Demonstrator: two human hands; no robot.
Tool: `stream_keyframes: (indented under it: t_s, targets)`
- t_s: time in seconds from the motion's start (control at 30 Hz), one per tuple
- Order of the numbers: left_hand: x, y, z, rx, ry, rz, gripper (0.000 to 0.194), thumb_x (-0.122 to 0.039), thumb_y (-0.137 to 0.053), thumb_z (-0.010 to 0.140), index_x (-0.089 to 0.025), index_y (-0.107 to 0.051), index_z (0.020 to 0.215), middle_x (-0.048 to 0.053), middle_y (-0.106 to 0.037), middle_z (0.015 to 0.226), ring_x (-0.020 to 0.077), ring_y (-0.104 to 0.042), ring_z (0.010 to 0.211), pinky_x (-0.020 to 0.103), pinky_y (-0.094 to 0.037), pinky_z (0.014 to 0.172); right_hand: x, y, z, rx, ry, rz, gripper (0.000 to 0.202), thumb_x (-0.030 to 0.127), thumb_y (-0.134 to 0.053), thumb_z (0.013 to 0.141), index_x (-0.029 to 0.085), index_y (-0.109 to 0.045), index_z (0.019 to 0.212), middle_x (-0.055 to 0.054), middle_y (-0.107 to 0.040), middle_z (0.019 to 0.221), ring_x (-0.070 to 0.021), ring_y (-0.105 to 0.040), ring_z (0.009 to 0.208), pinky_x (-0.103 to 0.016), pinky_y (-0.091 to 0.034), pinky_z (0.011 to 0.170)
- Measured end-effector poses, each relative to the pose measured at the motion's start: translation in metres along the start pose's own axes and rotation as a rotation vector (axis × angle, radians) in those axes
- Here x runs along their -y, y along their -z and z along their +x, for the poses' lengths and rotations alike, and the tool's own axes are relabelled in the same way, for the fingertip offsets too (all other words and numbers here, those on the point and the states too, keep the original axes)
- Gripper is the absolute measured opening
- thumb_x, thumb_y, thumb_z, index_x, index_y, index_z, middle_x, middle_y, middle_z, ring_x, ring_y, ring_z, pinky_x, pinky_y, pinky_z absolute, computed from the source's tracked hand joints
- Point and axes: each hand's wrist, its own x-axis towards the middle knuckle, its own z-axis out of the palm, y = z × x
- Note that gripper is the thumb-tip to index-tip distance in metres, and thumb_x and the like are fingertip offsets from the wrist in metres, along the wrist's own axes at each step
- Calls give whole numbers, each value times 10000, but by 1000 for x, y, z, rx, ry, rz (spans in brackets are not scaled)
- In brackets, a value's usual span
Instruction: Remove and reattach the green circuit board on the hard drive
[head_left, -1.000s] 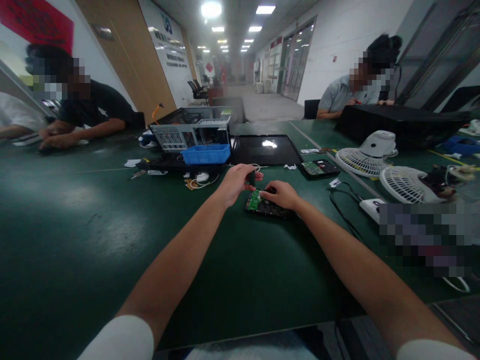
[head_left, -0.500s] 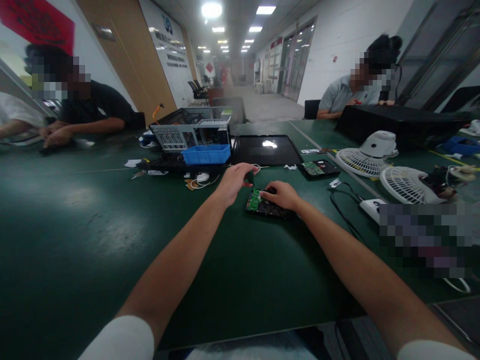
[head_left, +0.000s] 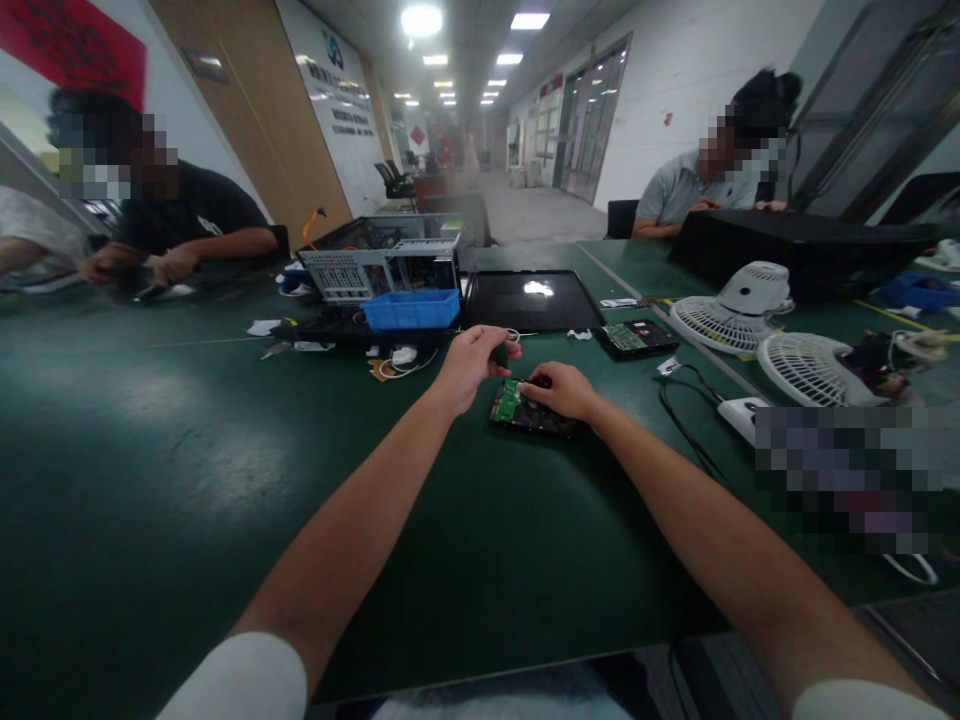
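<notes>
1. Grip of the left hand [head_left: 469,365] closes around a dark handle [head_left: 501,353], held just above the far edge of a hard drive; the tip is too small to make out.

2. Right hand [head_left: 564,390] half-curls over the drive's right part, thumb on top, pinning it; some fingers are hidden.

3. Hard drive [head_left: 531,421] lies flat on the green worktop [head_left: 420,520], its circuit board [head_left: 508,402] seated. Work on it appears unfinished, the board not yet off; whether any screws are out cannot be told.

4. Second drive [head_left: 643,338], beyond and to the right, lies board-up, hands well away.

5. Computer case [head_left: 345,275] stands behind a blue tray [head_left: 412,310], its metal frame exposed and a black panel [head_left: 517,302] flat beside it: that opening looks done.

6. Two white fans [head_left: 754,300] rest at far right.
</notes>
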Motion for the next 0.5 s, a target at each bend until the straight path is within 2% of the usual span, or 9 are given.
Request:
stream_keyframes:
  t_s: [0.27, 0.4, 0.5]
  targets:
    - [1, 0, 1, 7, 2, -11, 242, -348, -663, 837, -142, -651, 962, 139, -743, 1022, 225, -711, 936, 268, -537, 628, 1, 1, -1, -3, -8, 5, 396, 610, -639, 910, 234, -751, 965, -62, -743, 981, -206, -650, 862, -279, -424, 699]
    - [0, 1, 0, 18, -39, 69, 242, -377, -666, 812, -154, -704, 897, 115, -710, 1084, 212, -658, 978, 246, -531, 615, 2, 1, -1, 1, -11, 6, 394, 607, -640, 911, 236, -758, 966, -62, -744, 981, -209, -654, 867, -282, -430, 711]
    - [0, 1, 0, 10, -43, 92, 243, -388, -668, 804, -169, -725, 895, 88, -692, 1043, 190, -631, 924, 238, -528, 609, 2, 2, -1, 4, -9, -2, 399, 606, -639, 913, 231, -759, 978, -66, -745, 989, -213, -656, 876, -286, -434, 722]
